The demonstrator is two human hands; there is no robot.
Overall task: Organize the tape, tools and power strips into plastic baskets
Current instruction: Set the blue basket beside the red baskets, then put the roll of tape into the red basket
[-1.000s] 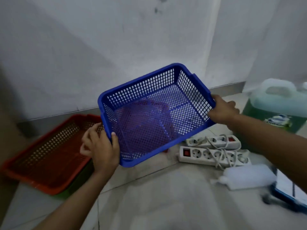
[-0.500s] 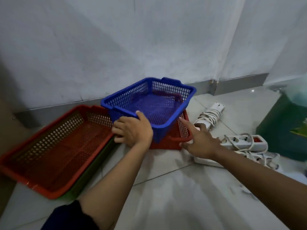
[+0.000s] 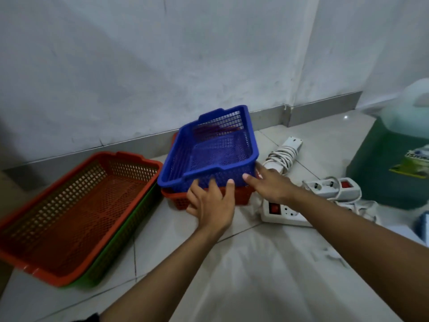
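Observation:
A blue mesh basket rests tilted inside a small red basket by the wall. My left hand lies flat against the front of both baskets, fingers spread on the blue wall. My right hand touches the blue basket's front right corner with its fingers apart. Neither hand is closed around anything. Three white power strips lie to the right: one wound with its cord, one with a red switch under my right wrist, and one further right.
A long red basket is nested in a green basket on the left of the tiled floor. A large green liquid jug stands at the right. A blue object shows at the right edge. The wall is close behind.
The blue basket came down from the air into the small red basket and has turned. My left hand slid from its rim to its front; my right hand reached its corner.

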